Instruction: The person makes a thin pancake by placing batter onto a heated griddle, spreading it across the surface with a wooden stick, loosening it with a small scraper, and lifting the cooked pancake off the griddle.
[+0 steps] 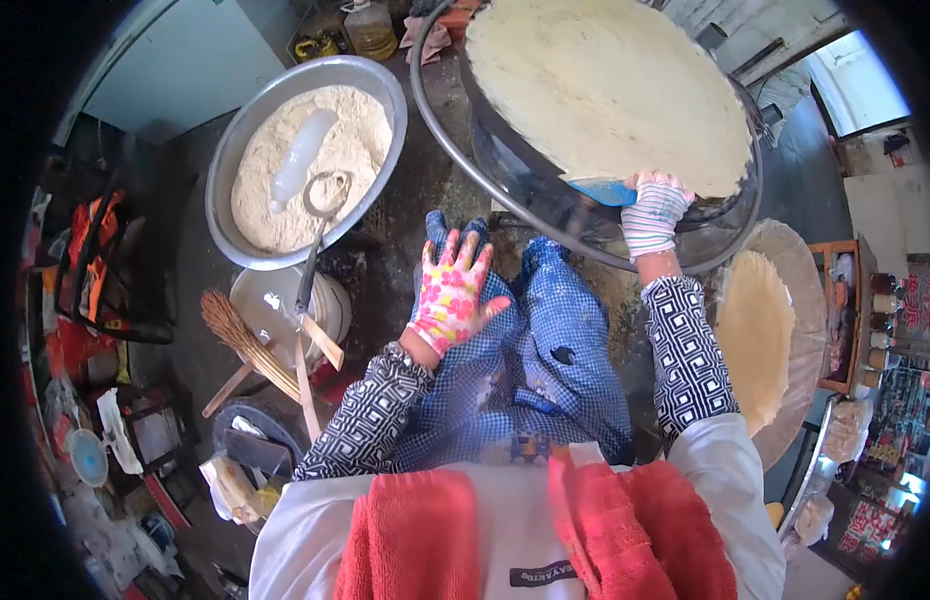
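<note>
My right hand (656, 212), in a striped glove, is closed on a blue scraper (603, 191) at the near edge of a big round griddle (515, 135). A thin, pale sheet of batter (605, 90) covers most of the griddle's top. My left hand (453, 292), in a pink and yellow flowered glove, lies with fingers spread on my blue checked trouser leg (465, 370). It holds nothing. A metal basin (223, 205) of flour stands to the left, with a clear plastic bottle (303, 160) and the ring end of a ladle (328, 195) in it.
A bucket (335, 305) below the basin bears a straw brush (247, 345) and wooden sticks. At right, a finished flat pancake (755, 325) lies on a round tray (800, 380). A metal ring (455, 150) runs around the griddle. Red towels (410, 535) hang over my chest.
</note>
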A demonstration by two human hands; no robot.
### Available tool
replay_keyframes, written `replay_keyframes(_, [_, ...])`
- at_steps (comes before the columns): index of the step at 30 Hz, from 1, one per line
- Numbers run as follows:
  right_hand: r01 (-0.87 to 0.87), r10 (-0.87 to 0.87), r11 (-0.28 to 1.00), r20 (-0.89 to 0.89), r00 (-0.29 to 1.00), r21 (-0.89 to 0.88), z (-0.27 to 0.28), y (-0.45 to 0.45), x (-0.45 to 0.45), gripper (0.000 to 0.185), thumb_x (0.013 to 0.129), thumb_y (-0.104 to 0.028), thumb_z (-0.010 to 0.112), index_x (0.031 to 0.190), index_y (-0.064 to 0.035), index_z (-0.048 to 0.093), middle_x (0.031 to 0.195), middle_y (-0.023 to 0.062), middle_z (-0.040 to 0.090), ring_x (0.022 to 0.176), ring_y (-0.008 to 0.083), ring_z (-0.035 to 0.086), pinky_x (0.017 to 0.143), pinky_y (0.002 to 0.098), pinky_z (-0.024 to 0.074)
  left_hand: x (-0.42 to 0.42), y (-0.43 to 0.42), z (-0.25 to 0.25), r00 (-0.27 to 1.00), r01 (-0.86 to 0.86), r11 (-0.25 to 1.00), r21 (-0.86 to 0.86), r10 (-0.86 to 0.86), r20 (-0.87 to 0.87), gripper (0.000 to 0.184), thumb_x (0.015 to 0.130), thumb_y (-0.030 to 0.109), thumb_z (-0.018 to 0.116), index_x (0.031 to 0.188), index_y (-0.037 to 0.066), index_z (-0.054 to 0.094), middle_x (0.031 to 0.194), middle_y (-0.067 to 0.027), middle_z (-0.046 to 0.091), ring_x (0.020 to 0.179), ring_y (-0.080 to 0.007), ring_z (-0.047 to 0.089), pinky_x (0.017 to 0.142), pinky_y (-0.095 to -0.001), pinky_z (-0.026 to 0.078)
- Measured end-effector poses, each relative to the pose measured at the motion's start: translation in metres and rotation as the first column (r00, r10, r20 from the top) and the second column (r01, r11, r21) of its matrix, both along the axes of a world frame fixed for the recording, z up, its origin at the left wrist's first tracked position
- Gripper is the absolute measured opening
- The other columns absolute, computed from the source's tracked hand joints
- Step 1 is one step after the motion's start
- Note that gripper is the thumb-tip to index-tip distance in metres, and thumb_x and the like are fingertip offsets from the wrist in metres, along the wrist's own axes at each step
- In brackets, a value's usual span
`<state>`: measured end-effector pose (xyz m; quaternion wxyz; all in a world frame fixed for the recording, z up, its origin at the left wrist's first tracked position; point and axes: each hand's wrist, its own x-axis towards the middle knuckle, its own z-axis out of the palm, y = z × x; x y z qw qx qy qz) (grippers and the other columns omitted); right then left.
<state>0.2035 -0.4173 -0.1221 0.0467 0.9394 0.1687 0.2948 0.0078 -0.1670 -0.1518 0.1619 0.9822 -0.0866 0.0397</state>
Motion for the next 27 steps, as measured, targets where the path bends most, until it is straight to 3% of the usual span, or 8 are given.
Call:
replay_keyframes(3, [0.033, -0.033, 0.999, -0.071, 0.997, -0.001, 0.008, 0.010, -0.003, 0.008, 0.070, -0.026, 0.062, 0.070, -0.0178, 0.061, 0.074, 0.0034, 0.060, 0.080, 0.0223, 0.056, 0.077, 0.0440, 0.0343, 0.003, 0.001, 0.004, 0.998, 0.007, 1.000, 0.025, -0.005, -0.055, 0.078, 0.077, 0.055, 0.056, 0.132, 0.002, 0.040, 0.138, -0.0187, 0.035, 0.132, -0.0342, 0.025, 0.106, -0.0556, 0.015])
replay_keyframes(7, [0.066, -0.068, 0.998, -0.105, 0.992, -0.024, 0.009, 0.020, 0.007, 0.006, 0.071, -0.024, 0.060, 0.072, -0.0185, 0.062, 0.076, 0.0032, 0.061, 0.083, 0.0227, 0.057, 0.077, 0.0438, 0.0343, 0.004, 0.001, 0.007, 0.999, 0.001, 0.999, 0.042, 0.002, -0.054, 0.080, 0.077, 0.055, 0.056, 0.131, -0.001, 0.040, 0.137, -0.0187, 0.036, 0.132, -0.0335, 0.027, 0.106, -0.0540, 0.015])
replay_keyframes(10, [0.082, -0.084, 0.996, -0.110, 0.990, -0.026, 0.010, 0.025, 0.015, 0.005, 0.071, -0.023, 0.059, 0.073, -0.0190, 0.062, 0.077, 0.0026, 0.061, 0.084, 0.0229, 0.057, 0.077, 0.0442, 0.0343, 0.004, 0.001, 0.003, 1.000, -0.001, 1.000, 0.017, 0.001, 0.002, 0.080, 0.075, 0.056, 0.057, 0.129, -0.001, 0.042, 0.134, -0.0204, 0.038, 0.128, -0.0374, 0.031, 0.104, -0.0561, 0.018])
replay_keyframes(20, [0.062, -0.061, 0.998, -0.031, 0.998, 0.033, -0.004, 0.052, 0.043, 0.008, 0.074, -0.024, 0.058, 0.074, -0.0174, 0.063, 0.077, 0.0052, 0.061, 0.082, 0.0238, 0.056, 0.078, 0.0449, 0.0353, 0.011, -0.001, 0.010, 0.997, -0.009, 1.000, -0.009, 0.009, -0.081, 0.077, 0.075, 0.053, 0.058, 0.128, -0.001, 0.043, 0.132, -0.0190, 0.042, 0.127, -0.0343, 0.032, 0.105, -0.0531, 0.019])
replay_keyframes(22, [0.007, -0.005, 0.998, -0.024, 1.000, 0.056, -0.011, 0.057, 0.055, 0.007, 0.075, -0.022, 0.058, 0.076, -0.0169, 0.063, 0.078, 0.0054, 0.061, 0.083, 0.0236, 0.056, 0.079, 0.0432, 0.0375, 0.011, 0.000, 0.004, 1.000, 0.003, 1.000, -0.015, -0.004, -0.027, 0.078, 0.074, 0.055, 0.058, 0.127, -0.001, 0.043, 0.129, -0.0190, 0.042, 0.123, -0.0369, 0.035, 0.101, -0.0555, 0.024])
replay_keyframes(24, [-0.095, 0.102, 0.994, -0.149, 0.984, 0.057, -0.010, 0.061, 0.061, 0.014, 0.078, -0.019, 0.057, 0.089, -0.0172, 0.065, 0.088, 0.0081, 0.064, 0.088, 0.0253, 0.060, 0.082, 0.0406, 0.0432, 0.010, 0.001, 0.002, 1.000, 0.003, 0.999, -0.038, -0.003, -0.008, 0.077, 0.074, 0.055, 0.058, 0.126, -0.001, 0.043, 0.129, -0.0183, 0.043, 0.123, -0.0371, 0.036, 0.101, -0.0555, 0.024])
replay_keyframes(25, [-0.053, 0.039, 0.998, -0.328, 0.944, -0.032, 0.003, 0.069, 0.059, 0.021, 0.080, -0.015, 0.054, 0.098, -0.0174, 0.064, 0.095, 0.0095, 0.064, 0.091, 0.0259, 0.060, 0.084, 0.0384, 0.0448, 0.009, 0.002, 0.001, 1.000, -0.001, 0.997, -0.071, 0.002, 0.011, 0.076, 0.074, 0.054, 0.059, 0.125, 0.000, 0.044, 0.128, -0.0178, 0.044, 0.122, -0.0374, 0.036, 0.100, -0.0558, 0.025])
replay_keyframes(27, [-0.161, 0.155, 0.987, -0.287, 0.945, 0.002, -0.014, 0.065, 0.067, 0.022, 0.081, -0.014, 0.052, 0.100, -0.0167, 0.063, 0.095, 0.0094, 0.064, 0.091, 0.0257, 0.060, 0.083, 0.0383, 0.0453, 0.008, 0.004, 0.003, 1.000, -0.009, 0.993, -0.114, 0.012, 0.024, 0.070, 0.075, 0.049, 0.059, 0.123, 0.000, 0.045, 0.128, -0.0176, 0.044, 0.122, -0.0376, 0.037, 0.099, -0.0553, 0.027])
